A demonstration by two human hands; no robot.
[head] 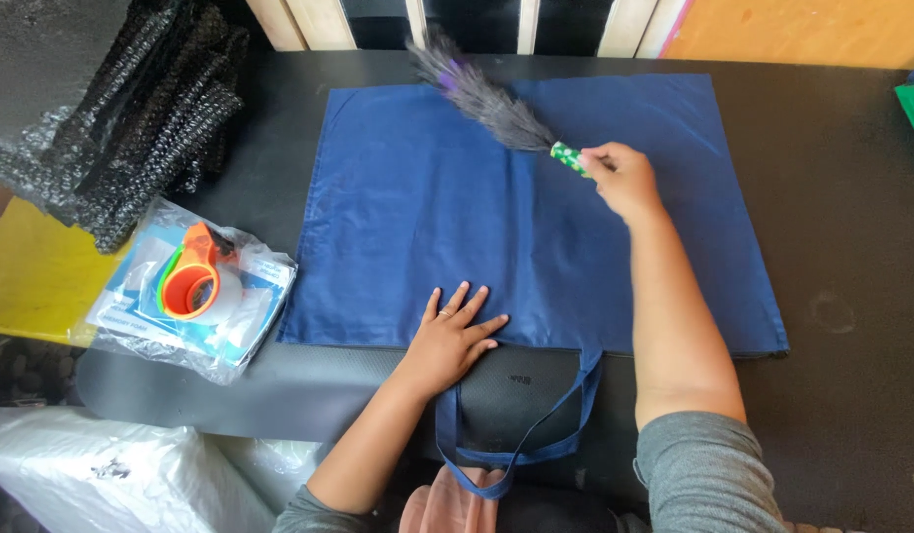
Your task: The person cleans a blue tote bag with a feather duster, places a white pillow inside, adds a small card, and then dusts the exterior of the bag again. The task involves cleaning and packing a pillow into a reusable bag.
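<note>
Blue bag point(536, 207) lies flat on the black table point(841, 197), handles point(516, 434) hanging toward the person over the near edge. Left hand point(455, 331) rests palm down, fingers spread, on the bag's near edge, gripping nothing, just pressing the cloth. Right hand point(622, 178) is closed around the green handle of a duster point(486, 94), out over the bag's far right part; the grey-purple feathers lie across the bag's top edge, pointing up-left. Left of the bag, just beside it, sits a tape dispenser point(188, 281), orange and green, on a clear plastic packet point(230, 326). Black bubble wrap point(151, 118) is piled at the far left corner. Grey sleeve point(703, 474) on the right arm.
</note>
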